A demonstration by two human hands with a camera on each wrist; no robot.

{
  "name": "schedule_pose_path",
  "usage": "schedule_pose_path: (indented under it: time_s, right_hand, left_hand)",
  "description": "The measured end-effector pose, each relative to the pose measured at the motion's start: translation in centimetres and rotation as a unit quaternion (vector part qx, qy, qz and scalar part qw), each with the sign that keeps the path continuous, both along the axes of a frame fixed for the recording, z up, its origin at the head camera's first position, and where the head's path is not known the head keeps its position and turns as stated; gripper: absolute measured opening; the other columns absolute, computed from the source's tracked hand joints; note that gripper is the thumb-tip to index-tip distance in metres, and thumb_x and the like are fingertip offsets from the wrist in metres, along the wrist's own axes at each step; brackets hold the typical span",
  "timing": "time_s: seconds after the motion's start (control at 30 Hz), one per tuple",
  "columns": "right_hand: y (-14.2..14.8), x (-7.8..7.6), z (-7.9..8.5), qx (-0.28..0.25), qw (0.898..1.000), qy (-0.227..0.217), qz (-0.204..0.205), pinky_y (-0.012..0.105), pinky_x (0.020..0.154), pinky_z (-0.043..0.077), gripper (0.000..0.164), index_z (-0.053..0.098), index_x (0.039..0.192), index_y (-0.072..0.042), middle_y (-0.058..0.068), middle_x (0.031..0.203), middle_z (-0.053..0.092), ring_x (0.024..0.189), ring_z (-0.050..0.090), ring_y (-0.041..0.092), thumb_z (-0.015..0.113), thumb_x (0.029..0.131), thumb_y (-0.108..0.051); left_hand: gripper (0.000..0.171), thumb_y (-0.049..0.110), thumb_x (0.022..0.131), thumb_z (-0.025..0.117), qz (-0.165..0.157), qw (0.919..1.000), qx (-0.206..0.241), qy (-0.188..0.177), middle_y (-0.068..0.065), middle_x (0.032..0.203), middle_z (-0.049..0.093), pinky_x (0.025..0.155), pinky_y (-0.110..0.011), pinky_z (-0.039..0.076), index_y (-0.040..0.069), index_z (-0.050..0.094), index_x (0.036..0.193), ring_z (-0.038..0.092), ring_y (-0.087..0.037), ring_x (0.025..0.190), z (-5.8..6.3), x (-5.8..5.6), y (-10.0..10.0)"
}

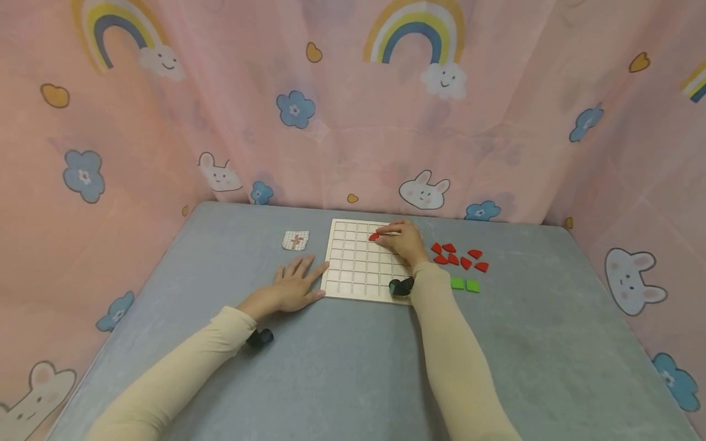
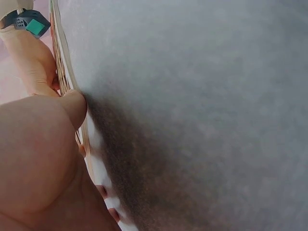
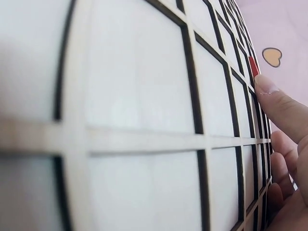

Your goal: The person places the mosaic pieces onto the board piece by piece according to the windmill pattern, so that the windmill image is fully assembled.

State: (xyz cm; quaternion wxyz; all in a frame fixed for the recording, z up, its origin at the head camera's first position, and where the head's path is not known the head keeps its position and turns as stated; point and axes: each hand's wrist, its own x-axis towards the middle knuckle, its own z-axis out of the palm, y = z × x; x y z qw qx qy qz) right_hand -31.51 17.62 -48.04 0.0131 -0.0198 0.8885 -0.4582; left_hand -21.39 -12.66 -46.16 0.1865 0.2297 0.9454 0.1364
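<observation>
A pale wooden grid board (image 1: 347,266) lies on the table in the head view. Near its far edge my right hand (image 1: 407,242) pinches a small red fan-shaped piece (image 1: 374,237) between thumb and forefinger, over one of the squares. In the right wrist view the thumb (image 3: 284,108) meets the red piece (image 3: 253,66), while the other fingers curl below. My left hand (image 1: 292,288) rests flat with spread fingers, touching the board's left edge. Its thumb (image 2: 74,108) is against that edge in the left wrist view.
Several red fan-shaped pieces (image 1: 466,263) lie right of the board, with green square pieces (image 1: 472,286) nearer, partly behind the right sleeve. A small card (image 1: 295,240) with a gridded picture lies left of the board. A pink patterned curtain (image 1: 353,135) surrounds the grey table (image 1: 342,367).
</observation>
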Motion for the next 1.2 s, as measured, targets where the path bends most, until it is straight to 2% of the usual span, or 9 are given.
schedule_pose_path:
  time_s: [0.23, 0.6, 0.7, 0.83, 0.97, 1.1, 1.2]
  right_hand:
    - [-0.2, 0.1, 0.1, 0.010, 1.000, 0.013, 0.006, 0.057, 0.122, 0.029, 0.036, 0.077, 0.128, -0.003, 0.020, 0.152, 0.052, 0.145, 0.041, 0.041, 0.082, 0.096, -0.019]
    - [-0.2, 0.3, 0.3, 0.028, 1.000, 0.011, 0.005, 0.059, 0.123, 0.025, 0.036, 0.077, 0.129, -0.006, 0.018, 0.152, 0.051, 0.146, 0.038, 0.041, 0.082, 0.096, -0.021]
    - [-0.1, 0.2, 0.2, 0.034, 0.999, 0.009, 0.007, 0.058, 0.123, 0.025, 0.036, 0.077, 0.129, -0.006, 0.018, 0.152, 0.052, 0.146, 0.039, 0.041, 0.081, 0.097, -0.022]
    - [0.1, 0.1, 0.2, 0.014, 1.000, -0.008, 0.003, 0.055, 0.124, 0.026, 0.037, 0.078, 0.129, -0.007, 0.015, 0.150, 0.052, 0.146, 0.038, 0.038, 0.083, 0.096, -0.022]
    - [0.3, 0.0, 0.1, -0.010, 1.000, -0.017, 0.005, 0.054, 0.123, 0.029, 0.039, 0.077, 0.130, -0.004, 0.016, 0.149, 0.052, 0.145, 0.040, 0.038, 0.084, 0.094, -0.020]
    - [0.7, -0.2, 0.3, -0.022, 0.999, -0.011, 0.038, 0.053, 0.122, 0.035, 0.042, 0.072, 0.134, 0.001, 0.023, 0.150, 0.049, 0.143, 0.042, 0.043, 0.081, 0.096, -0.014]
    - [1.3, 0.0, 1.4, -0.031, 0.996, -0.025, 0.081, 0.056, 0.120, 0.037, 0.045, 0.064, 0.142, 0.005, 0.029, 0.153, 0.048, 0.144, 0.042, 0.047, 0.074, 0.101, -0.011]
  left_hand:
    - [0.069, 0.041, 0.114, 0.046, -0.002, 0.9999, 0.007, -0.007, -0.023, 0.177, 0.003, 0.124, -0.074, 0.003, 0.016, 0.018, 0.171, 0.001, -0.048, 0.162, 0.1, 0.0, -0.1]
    - [0.069, 0.042, 0.114, 0.046, -0.001, 1.0000, 0.001, -0.010, -0.022, 0.177, 0.001, 0.124, -0.074, 0.002, 0.018, 0.017, 0.172, -0.001, -0.048, 0.162, 0.1, 0.0, -0.1]
    - [0.070, 0.043, 0.114, 0.045, -0.001, 0.9999, -0.004, -0.011, -0.021, 0.178, -0.001, 0.124, -0.073, 0.001, 0.019, 0.015, 0.172, -0.002, -0.047, 0.163, -0.2, -0.2, -0.1]
    - [0.071, 0.044, 0.113, 0.045, -0.001, 0.9999, -0.004, -0.010, -0.021, 0.178, -0.001, 0.124, -0.074, 0.002, 0.020, 0.015, 0.172, -0.002, -0.047, 0.163, -0.5, -0.3, -0.2]
    - [0.069, 0.043, 0.114, 0.046, 0.000, 1.0000, -0.001, -0.008, -0.021, 0.177, 0.001, 0.124, -0.074, 0.004, 0.019, 0.018, 0.172, 0.000, -0.047, 0.163, 0.0, 0.0, -0.1]
    - [0.069, 0.046, 0.113, 0.045, -0.003, 0.9999, 0.016, -0.003, -0.023, 0.177, 0.003, 0.123, -0.075, 0.004, 0.019, 0.020, 0.171, 0.001, -0.049, 0.162, -0.3, -0.1, -0.3]
    - [0.069, 0.049, 0.113, 0.044, -0.006, 0.9996, 0.027, -0.002, -0.023, 0.177, 0.003, 0.122, -0.076, 0.004, 0.021, 0.020, 0.171, 0.001, -0.049, 0.162, -0.5, -0.2, -0.4]
